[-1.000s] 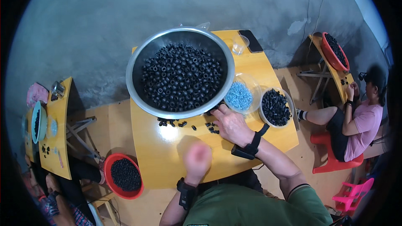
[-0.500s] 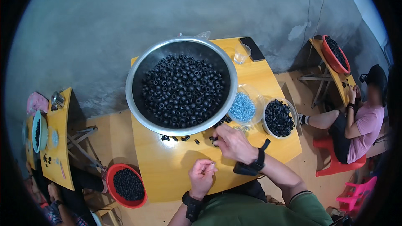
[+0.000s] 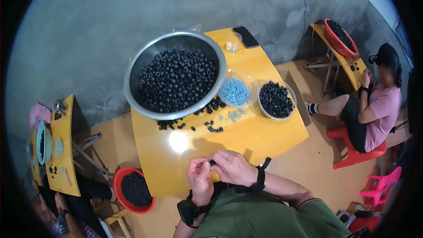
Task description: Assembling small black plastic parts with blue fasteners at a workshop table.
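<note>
My left hand (image 3: 200, 178) and my right hand (image 3: 236, 168) meet over the near edge of the yellow table (image 3: 154, 163). Between their fingertips shows a small black plastic piece (image 3: 212, 162), pinched by my right hand. The left thumb and finger press together right against it; whatever they hold is hidden. Beyond my hands lie a few loose black pieces (image 3: 214, 128) and a scatter of small silvery bits (image 3: 235, 115). A large metal bowl (image 3: 130, 90) heaped with rounded black hollow parts (image 3: 176, 79) stands at the table's far left.
Right of the bowl stand a clear tub of small bluish-silver pieces (image 3: 234, 91) and a tub of black pieces (image 3: 276, 100). A clear cup (image 3: 232, 44) and a phone (image 3: 246, 37) lie behind. A red basin (image 3: 116, 189) is on the floor; people work at side tables.
My right hand has drawn back from the loose black pieces by the bowl to meet my left hand, bringing a black piece. The whole view has shifted slightly.
</note>
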